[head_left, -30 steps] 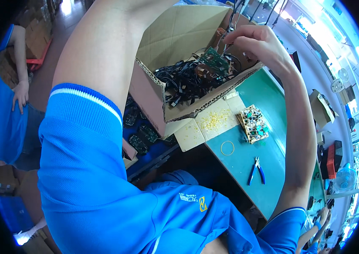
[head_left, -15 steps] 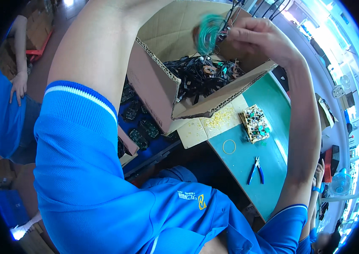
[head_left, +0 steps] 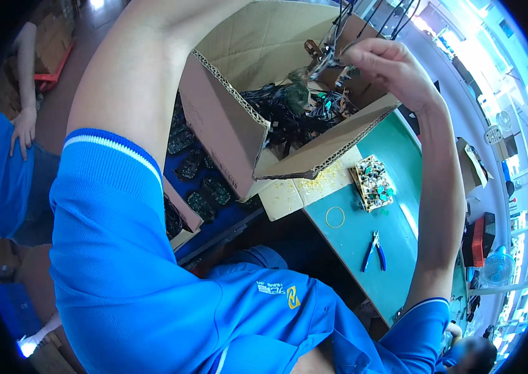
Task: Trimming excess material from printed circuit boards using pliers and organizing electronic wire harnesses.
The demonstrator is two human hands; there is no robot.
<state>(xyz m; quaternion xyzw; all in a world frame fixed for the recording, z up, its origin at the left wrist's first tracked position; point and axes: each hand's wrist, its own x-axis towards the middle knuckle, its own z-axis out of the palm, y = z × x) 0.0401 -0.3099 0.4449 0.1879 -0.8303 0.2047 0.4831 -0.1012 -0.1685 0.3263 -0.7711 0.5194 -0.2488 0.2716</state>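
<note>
High over the cardboard box (head_left: 220, 131), my right hand (head_left: 394, 68) has its thumb and fingers closed on a bundle of thin wires (head_left: 325, 61). Small brown parts hang among these wires, and long dark leads rise past the top edge. Just below, a dark greenish shape (head_left: 297, 93) is blurred, so its kind cannot be told. Black cables (head_left: 279, 112) with small connectors lie tangled inside the box. My left forearm (head_left: 133, 75) reaches up along the box's left side and leaves the top edge, so that hand is hidden.
On the green table are stacked circuit boards (head_left: 373, 184), blue-handled cutters (head_left: 375, 249) and a yellow rubber band (head_left: 326, 218). Yellow bits litter a cardboard flap (head_left: 282, 199). Dark circuit boards (head_left: 214, 189) lie left of the box. Another person's hand (head_left: 24, 128) is at far left.
The bright green coil beside my right fingers no longer shows there; a blurred greenish shape is now lower, over the cables. My right hand has sunk slightly and shifted right.
</note>
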